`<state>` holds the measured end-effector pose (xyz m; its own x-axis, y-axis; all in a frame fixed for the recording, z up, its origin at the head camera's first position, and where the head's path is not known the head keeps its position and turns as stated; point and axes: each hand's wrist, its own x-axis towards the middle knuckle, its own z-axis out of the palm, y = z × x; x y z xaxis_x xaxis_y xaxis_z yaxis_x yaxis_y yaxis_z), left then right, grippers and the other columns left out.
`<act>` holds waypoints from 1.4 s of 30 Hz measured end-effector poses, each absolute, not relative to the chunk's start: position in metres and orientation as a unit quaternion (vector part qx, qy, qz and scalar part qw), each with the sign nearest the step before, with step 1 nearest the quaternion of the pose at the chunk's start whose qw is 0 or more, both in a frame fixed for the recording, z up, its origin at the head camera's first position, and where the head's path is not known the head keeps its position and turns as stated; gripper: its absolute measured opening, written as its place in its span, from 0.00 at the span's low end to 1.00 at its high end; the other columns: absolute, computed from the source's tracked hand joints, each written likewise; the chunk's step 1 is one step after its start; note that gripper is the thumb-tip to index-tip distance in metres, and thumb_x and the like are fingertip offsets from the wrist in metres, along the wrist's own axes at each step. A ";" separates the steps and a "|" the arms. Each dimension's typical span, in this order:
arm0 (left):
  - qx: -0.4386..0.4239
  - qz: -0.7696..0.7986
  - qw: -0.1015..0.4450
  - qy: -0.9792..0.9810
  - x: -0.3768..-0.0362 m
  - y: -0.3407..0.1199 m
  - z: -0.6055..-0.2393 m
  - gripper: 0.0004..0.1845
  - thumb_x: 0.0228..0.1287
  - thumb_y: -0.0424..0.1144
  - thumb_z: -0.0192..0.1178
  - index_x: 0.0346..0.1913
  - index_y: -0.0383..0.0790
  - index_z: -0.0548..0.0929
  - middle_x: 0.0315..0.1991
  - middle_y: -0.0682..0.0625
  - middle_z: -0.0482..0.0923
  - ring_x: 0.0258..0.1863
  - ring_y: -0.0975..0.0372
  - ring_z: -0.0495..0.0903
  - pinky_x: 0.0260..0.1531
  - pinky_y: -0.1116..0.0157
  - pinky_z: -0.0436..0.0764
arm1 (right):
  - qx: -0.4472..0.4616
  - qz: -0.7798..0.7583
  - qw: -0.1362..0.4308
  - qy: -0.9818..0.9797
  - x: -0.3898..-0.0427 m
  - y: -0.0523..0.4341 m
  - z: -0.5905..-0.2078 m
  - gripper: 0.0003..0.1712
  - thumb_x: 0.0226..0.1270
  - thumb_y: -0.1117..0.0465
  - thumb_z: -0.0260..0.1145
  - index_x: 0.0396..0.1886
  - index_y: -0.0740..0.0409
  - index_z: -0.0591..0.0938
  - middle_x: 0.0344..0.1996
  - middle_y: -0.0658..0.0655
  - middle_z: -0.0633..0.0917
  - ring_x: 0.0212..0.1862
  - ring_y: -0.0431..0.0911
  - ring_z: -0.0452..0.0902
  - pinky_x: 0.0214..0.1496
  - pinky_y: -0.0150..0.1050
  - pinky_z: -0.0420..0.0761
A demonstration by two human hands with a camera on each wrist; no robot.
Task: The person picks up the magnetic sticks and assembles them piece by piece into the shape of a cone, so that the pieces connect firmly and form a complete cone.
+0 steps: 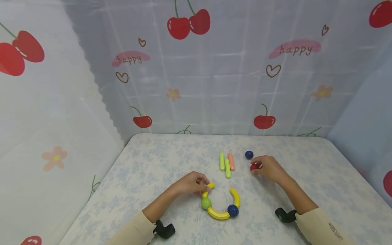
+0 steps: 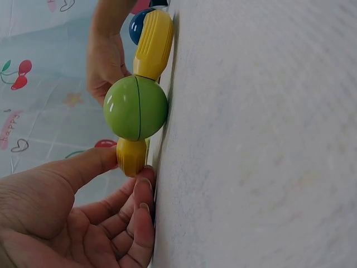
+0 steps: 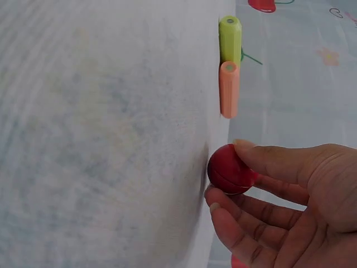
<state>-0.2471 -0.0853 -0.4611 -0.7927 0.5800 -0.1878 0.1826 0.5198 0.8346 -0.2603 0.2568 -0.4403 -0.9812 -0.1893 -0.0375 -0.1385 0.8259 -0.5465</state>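
Observation:
In the head view my left hand [image 1: 191, 182] holds the end of a yellow curved stick [image 2: 132, 158], thumb on one side and fingers on the other. That stick joins a green ball [image 1: 206, 203], which connects through a second yellow curved stick [image 1: 218, 214] to a dark blue ball [image 1: 233, 210]. A third yellow curved stick [image 1: 235, 197] rises from the blue ball, so the chain forms an open U on the table. Farther right, my right hand [image 1: 271, 168] pinches a red ball [image 3: 227, 170] between thumb and fingers, close to the tabletop.
Two light green sticks [image 1: 222, 161] and a coral stick [image 1: 231, 161] lie side by side beyond the chain. A loose dark blue ball [image 1: 249, 154] sits just past my right hand. Cherry-printed curtains [image 1: 202, 85] enclose the patterned table [image 1: 147, 163] at the back and sides.

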 end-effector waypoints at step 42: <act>0.236 0.449 0.250 0.825 -0.248 -0.088 -0.457 0.12 0.68 0.39 0.67 0.49 0.37 0.84 0.24 0.51 0.82 0.24 0.61 0.80 0.26 0.67 0.77 | -0.212 -0.356 0.053 0.908 -0.221 0.185 -0.428 0.19 0.59 0.69 0.76 0.51 0.64 0.86 0.40 0.51 0.88 0.38 0.43 0.81 0.36 0.31 0.83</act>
<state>-0.2479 -0.0876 -0.4575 -0.7636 0.6135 -0.2013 0.1645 0.4863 0.8582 -0.2213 0.1850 -0.4282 -0.9042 -0.4235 0.0555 -0.3483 0.6558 -0.6698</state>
